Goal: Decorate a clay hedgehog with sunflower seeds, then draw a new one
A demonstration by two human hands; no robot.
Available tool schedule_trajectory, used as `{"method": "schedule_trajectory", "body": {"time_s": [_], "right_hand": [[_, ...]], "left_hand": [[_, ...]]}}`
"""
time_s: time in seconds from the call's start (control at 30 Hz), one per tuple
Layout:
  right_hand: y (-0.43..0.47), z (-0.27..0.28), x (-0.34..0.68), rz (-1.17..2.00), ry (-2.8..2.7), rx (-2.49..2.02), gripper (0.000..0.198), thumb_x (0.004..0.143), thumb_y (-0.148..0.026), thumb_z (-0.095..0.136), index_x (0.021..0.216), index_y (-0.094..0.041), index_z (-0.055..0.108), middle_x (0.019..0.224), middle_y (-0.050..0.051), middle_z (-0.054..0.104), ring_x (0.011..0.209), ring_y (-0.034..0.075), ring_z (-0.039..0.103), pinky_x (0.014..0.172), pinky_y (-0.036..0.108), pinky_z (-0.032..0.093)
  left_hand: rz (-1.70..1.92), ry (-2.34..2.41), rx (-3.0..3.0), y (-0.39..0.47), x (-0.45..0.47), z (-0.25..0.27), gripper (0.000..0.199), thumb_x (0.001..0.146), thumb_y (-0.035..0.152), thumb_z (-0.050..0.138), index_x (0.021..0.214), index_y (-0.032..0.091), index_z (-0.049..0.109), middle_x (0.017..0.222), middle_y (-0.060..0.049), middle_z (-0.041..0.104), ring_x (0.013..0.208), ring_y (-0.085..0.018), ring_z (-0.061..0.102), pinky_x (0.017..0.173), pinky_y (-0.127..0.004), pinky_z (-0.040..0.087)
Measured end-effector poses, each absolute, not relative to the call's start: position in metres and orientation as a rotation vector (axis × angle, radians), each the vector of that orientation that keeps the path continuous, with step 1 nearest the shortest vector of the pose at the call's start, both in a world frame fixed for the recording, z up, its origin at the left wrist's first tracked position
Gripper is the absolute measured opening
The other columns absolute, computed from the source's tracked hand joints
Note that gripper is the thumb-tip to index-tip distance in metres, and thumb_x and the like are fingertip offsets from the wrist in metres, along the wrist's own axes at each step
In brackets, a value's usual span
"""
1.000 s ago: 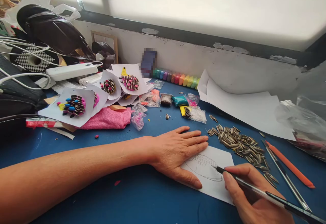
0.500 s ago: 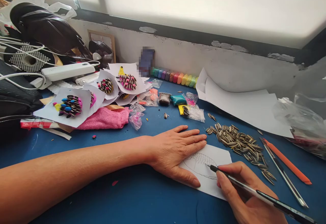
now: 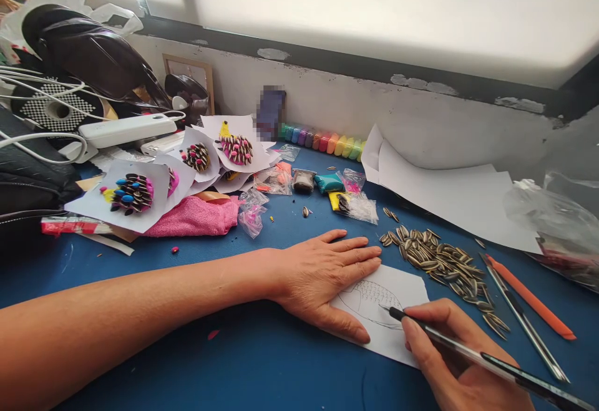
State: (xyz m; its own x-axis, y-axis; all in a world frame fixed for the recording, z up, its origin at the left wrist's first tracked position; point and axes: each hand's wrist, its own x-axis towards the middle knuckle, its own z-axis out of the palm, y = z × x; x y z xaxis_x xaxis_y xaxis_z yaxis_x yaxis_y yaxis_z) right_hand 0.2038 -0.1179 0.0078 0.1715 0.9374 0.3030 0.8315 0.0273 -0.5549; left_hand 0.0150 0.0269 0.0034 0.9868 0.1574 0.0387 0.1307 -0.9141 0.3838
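My left hand (image 3: 330,280) lies flat with its fingers spread, pressing on the left part of a small sheet of white paper (image 3: 407,283). On that sheet is a line drawing (image 3: 374,299) of a rounded shape filled with rows of small scale-like marks; my left hand covers some of the paper. A black and clear pen (image 3: 449,341) is pinched in my right hand (image 3: 461,355), its tip over the drawing. Whether the tip touches the paper I cannot tell. Just beyond the paper lies a pile of striped sunflower seeds (image 3: 440,258).
An orange plastic tool (image 3: 531,297) and a second pen (image 3: 526,317) lie at the right. Seed-covered clay figures (image 3: 133,194) sit on papers at left, beside a pink towel (image 3: 196,216). Clay packets (image 3: 330,182) and larger white sheets (image 3: 453,196) are at the back.
My right hand and the pen have shifted very slightly along the drawing, with a few more marks showing there. My left hand stays flat on the paper.
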Motion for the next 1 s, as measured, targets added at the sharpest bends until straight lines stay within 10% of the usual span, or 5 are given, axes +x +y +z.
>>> {"method": "schedule_trajectory", "body": {"time_s": [1.0], "right_hand": [[-0.1193,0.0084,0.1960,0.224,-1.575,-1.798,0.014,0.084,-0.034,0.057,0.072,-0.027,0.056,0.054,-0.008,0.058,0.043,0.011,0.054,0.042,0.018,0.044]], "left_hand": [[0.094,0.219,2.700,0.0268,0.0147,0.0046,0.092,0.088,0.067,0.048,0.154,0.008,0.022,0.162,-0.011,0.014,0.151,-0.025,0.007,0.123,-0.044,-0.001]]}}
